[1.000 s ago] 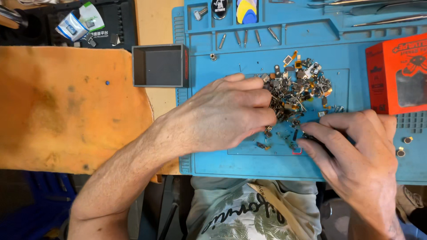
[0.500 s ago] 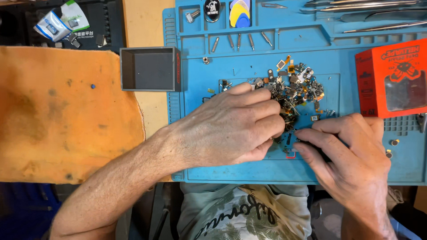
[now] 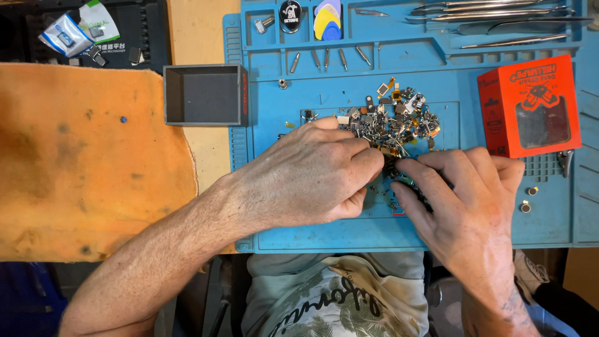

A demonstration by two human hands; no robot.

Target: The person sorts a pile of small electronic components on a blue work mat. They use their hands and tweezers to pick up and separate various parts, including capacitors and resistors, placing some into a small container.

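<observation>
Right beyond both curled hands' fingertips, left hand (image 3: 312, 178) and right hand (image 3: 465, 200), lies the parts pile (image 3: 393, 122); grip unclear.

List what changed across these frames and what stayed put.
The right hand slid left until its fingertips meet the left hand at the lower edge of the pile of small metal parts. The left hand shifted only slightly. The grey box, orange box and blue mat kept their places.

Change over the last second: the right hand (image 3: 471, 200) has moved left and farther in, its fingertips now meeting the left hand (image 3: 312, 175) at the near edge of the pile of small metal parts (image 3: 393, 122), which looks spread farther left.
</observation>
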